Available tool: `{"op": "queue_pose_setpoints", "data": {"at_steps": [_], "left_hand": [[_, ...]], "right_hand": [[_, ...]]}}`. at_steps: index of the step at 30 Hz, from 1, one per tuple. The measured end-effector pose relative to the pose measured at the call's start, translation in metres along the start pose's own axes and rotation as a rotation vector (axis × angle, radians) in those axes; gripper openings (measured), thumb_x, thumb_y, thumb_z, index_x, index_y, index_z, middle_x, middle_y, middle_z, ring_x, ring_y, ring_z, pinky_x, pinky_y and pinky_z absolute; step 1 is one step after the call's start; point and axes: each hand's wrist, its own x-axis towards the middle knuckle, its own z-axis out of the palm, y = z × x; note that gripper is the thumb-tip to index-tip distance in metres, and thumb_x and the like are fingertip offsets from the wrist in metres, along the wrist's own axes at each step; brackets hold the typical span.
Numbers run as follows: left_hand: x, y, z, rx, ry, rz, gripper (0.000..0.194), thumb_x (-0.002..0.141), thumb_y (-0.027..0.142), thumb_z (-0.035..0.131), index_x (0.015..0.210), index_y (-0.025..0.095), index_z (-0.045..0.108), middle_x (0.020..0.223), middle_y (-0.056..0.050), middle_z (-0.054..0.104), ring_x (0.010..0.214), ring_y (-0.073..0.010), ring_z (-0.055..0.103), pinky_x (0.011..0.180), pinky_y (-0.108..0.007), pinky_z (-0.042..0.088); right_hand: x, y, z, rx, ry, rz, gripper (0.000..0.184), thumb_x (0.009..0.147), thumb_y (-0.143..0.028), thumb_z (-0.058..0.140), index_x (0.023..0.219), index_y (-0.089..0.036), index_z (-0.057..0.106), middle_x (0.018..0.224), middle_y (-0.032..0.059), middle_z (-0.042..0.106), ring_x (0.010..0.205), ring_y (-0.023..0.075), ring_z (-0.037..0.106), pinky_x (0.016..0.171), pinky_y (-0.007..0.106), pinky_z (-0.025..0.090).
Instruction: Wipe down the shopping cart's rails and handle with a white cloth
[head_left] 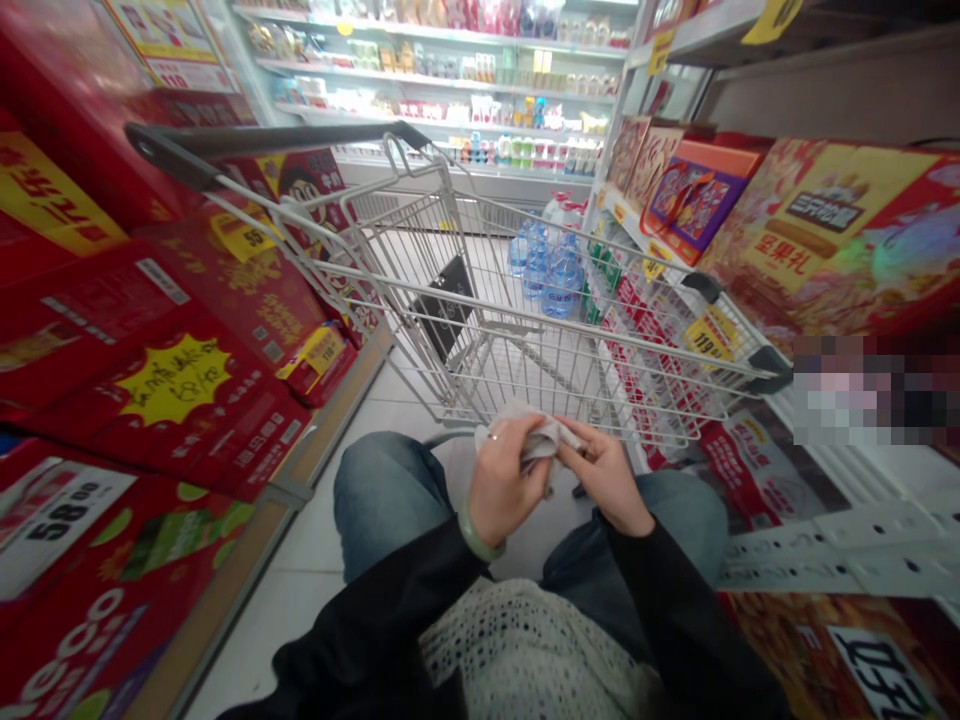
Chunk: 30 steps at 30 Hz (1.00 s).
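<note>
A crumpled whitish tissue or cloth (pixel 544 440) is bunched between my two hands, above my knees; I cannot tell which of the two it is. My left hand (pixel 504 478), with a ring and a pale green bangle at the wrist, has its fingers curled round one side. On the other side, my right hand (pixel 606 478) pinches the edge with thumb and fingers. Just beyond both hands stands a metal shopping cart (pixel 540 345), its handle (pixel 277 138) at the upper left.
Red gift boxes (pixel 187 400) with price tags line the left side. Shelves on the right hold snack boxes (pixel 817 230) and packaged goods. Shrink-wrapped water bottles (pixel 555 270) stand on the floor beyond the cart. A lit refrigerated display (pixel 450 90) spans the back.
</note>
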Motion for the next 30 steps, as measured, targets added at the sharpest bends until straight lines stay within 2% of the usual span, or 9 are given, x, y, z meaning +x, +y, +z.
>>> {"op": "queue_pose_setpoints", "data": {"at_steps": [4,9,11,13,16,18,21,27,30], "left_hand": [[-0.009,0.007,0.009,0.063,-0.092,0.196,0.040,0.100,0.016,0.060,0.139,0.022,0.065,0.126,-0.012,0.077,0.117,-0.0263,0.071,0.104,-0.042,0.057],[-0.008,0.022,-0.008,-0.031,-0.351,0.253,0.046,0.095,0.034,0.077,0.138,0.020,0.069,0.136,-0.013,0.075,0.134,-0.0331,0.065,0.112,-0.052,0.055],[-0.005,0.025,-0.019,-0.184,-0.361,0.182,0.021,0.096,0.031,0.076,0.115,0.023,0.078,0.118,-0.009,0.081,0.123,-0.0294,0.071,0.108,-0.048,0.058],[-0.001,0.020,-0.030,-0.284,-0.160,0.005,0.007,0.098,0.027,0.072,0.099,0.024,0.079,0.104,-0.006,0.081,0.107,-0.0236,0.075,0.103,-0.042,0.059],[0.009,-0.003,-0.042,-0.351,0.142,-0.326,0.040,0.086,0.031,0.087,0.124,0.026,0.072,0.128,-0.008,0.074,0.121,-0.0239,0.068,0.107,-0.040,0.055],[0.015,-0.023,-0.045,-0.497,0.016,-0.536,0.077,0.072,0.037,0.098,0.140,0.026,0.064,0.145,-0.012,0.066,0.135,-0.0289,0.061,0.111,-0.041,0.053],[0.020,-0.043,-0.045,-0.760,-0.365,-0.778,0.071,0.069,0.050,0.098,0.125,0.016,0.072,0.128,-0.015,0.074,0.118,-0.0317,0.070,0.100,-0.040,0.057],[0.022,-0.030,-0.045,-0.562,-0.261,-0.543,0.041,0.070,0.042,0.097,0.096,0.017,0.076,0.091,-0.003,0.074,0.086,-0.0190,0.066,0.081,-0.030,0.055],[0.019,-0.017,-0.038,-0.563,-0.216,-0.544,0.040,0.066,0.038,0.100,0.082,0.017,0.070,0.076,0.001,0.065,0.073,-0.0146,0.059,0.068,-0.027,0.050]], "right_hand": [[-0.007,-0.006,0.000,0.173,-0.067,0.025,0.044,0.073,-0.053,0.091,0.105,-0.024,0.083,0.113,0.0077,0.083,0.111,0.0288,0.075,0.101,0.043,0.060],[-0.009,-0.008,-0.009,0.267,-0.051,0.094,0.059,0.073,-0.061,0.090,0.118,-0.024,0.080,0.113,0.0083,0.082,0.105,0.0262,0.076,0.095,0.039,0.061],[-0.008,-0.008,-0.011,0.195,0.023,0.087,0.058,0.068,-0.051,0.097,0.116,-0.024,0.079,0.110,0.0056,0.082,0.097,0.0219,0.074,0.091,0.034,0.059],[-0.008,-0.008,-0.014,0.151,0.058,0.071,0.050,0.065,-0.045,0.100,0.106,-0.023,0.079,0.103,0.0032,0.081,0.090,0.0189,0.072,0.086,0.031,0.058],[-0.011,-0.007,-0.021,0.145,-0.053,0.056,0.043,0.066,-0.041,0.100,0.098,-0.024,0.077,0.092,0.0004,0.079,0.082,0.0158,0.069,0.078,0.027,0.055],[-0.013,-0.006,-0.026,0.139,-0.125,0.032,0.040,0.068,-0.039,0.099,0.097,-0.025,0.076,0.088,-0.0011,0.077,0.079,0.0145,0.067,0.075,0.026,0.054],[-0.015,-0.009,-0.035,0.080,-0.184,-0.003,0.038,0.071,-0.037,0.097,0.099,-0.026,0.073,0.091,-0.0008,0.075,0.077,0.0139,0.066,0.072,0.026,0.053],[-0.013,-0.021,-0.044,-0.069,-0.408,-0.002,0.087,0.069,-0.031,0.098,0.146,-0.030,0.059,0.104,0.0013,0.075,0.091,0.0180,0.070,0.080,0.029,0.057],[-0.011,-0.019,-0.029,-0.183,-0.333,-0.027,0.068,0.066,-0.038,0.100,0.128,-0.027,0.075,0.103,0.0039,0.078,0.098,0.0230,0.071,0.090,0.036,0.059]]}}
